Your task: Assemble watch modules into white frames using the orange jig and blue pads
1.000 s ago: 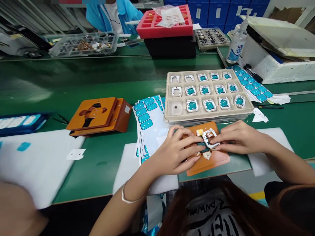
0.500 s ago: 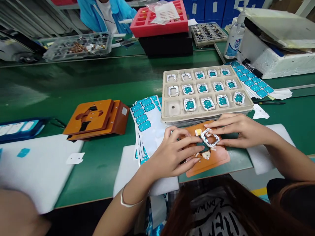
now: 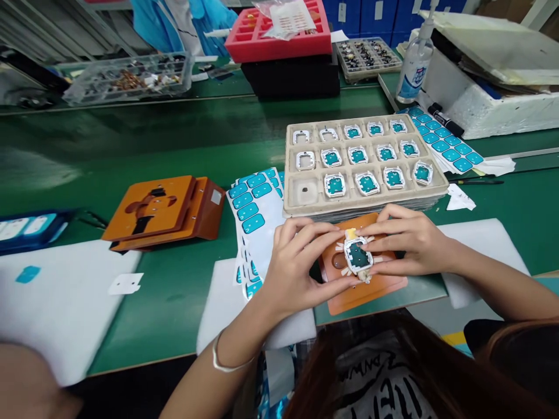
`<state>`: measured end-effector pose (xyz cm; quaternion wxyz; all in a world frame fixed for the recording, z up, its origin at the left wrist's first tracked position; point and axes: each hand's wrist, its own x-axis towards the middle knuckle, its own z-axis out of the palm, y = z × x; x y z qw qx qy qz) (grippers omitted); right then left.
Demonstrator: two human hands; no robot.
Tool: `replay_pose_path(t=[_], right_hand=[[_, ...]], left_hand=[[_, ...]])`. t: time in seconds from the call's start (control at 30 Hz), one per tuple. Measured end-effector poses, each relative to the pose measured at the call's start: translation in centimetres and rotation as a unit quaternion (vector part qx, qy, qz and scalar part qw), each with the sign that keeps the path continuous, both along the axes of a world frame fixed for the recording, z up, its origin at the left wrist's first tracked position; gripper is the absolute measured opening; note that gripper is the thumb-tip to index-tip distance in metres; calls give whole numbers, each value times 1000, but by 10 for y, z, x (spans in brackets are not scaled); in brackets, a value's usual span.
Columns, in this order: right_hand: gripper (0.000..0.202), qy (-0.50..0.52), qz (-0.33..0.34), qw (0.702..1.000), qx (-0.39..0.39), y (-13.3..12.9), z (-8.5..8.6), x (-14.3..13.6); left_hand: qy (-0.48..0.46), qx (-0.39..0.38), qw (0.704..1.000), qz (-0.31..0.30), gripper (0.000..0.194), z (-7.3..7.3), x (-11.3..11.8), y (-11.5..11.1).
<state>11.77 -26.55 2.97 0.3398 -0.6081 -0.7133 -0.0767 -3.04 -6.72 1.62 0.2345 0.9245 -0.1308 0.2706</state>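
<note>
A white watch case frame (image 3: pixel 346 256) with a dark teal piece (image 3: pixel 358 255) inside its opening lies over the orange fixture plate (image 3: pixel 349 302), among small white tabs and a yellow pad (image 3: pixel 350 233). My left hand (image 3: pixel 301 262) spans the frame's left side, index finger near the top edge and thumb by the bottom edge. From the right, my right hand (image 3: pixel 406 241) presses its fingertips on the frame's right edge. Just beyond stands a beige tray (image 3: pixel 301 203) with several white watch case frames (image 3: pixel 335 185), many showing teal film; its front-left pocket holds no frame.
Sheets of teal stickers (image 3: pixel 266 233) lie left of my hands. Farther left is an orange stepped fixture (image 3: pixel 152 209). A pump bottle (image 3: pixel 413 73), a foam box (image 3: pixel 502 116) and a red bin (image 3: pixel 279 43) stand at the back. Another person's blue sleeve (image 3: pixel 213 23) shows behind.
The watch case frame has moved left and down from its tilted position, and the dark teal piece now shows within it. My left hand has moved from above the plate to the frame's side.
</note>
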Motion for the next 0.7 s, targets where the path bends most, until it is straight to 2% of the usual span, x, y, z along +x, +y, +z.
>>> replay_pose_path(t=[0.2, 0.33, 0.47, 0.53, 0.57, 0.6, 0.63, 0.67, 0.7], right_hand=[[23, -26, -10, 999, -41, 0, 3, -1], [21, -18, 8, 999, -32, 2, 2, 1], [31, 74, 14, 997, -1, 3, -3, 0], [40, 205, 24, 978, -11, 4, -6, -2], [45, 301, 39, 953, -22, 4, -7, -3], [48, 409, 55, 910, -35, 5, -7, -4], [50, 516, 70, 853, -48, 5, -6, -4], [50, 609, 83, 787, -55, 6, -5, -5], [48, 684, 91, 722, -57, 6, -3, -4]], left_hand=[[48, -29, 998, -10, 40, -7, 1, 0], [27, -50, 998, -20, 39, -8, 3, -5], [-33, -39, 997, -57, 48, -5, 8, -3], [-77, -27, 994, -66, 43, -2, 9, 9], [-110, -39, 992, -46, 35, -1, 10, 19], [-140, -70, 988, 3, 24, 0, 9, 32], [-164, -118, 976, 79, 18, 1, 9, 45], [-158, -158, 958, 177, 21, 1, 8, 59], [-69, -172, 947, 262, 28, 1, 7, 72]])
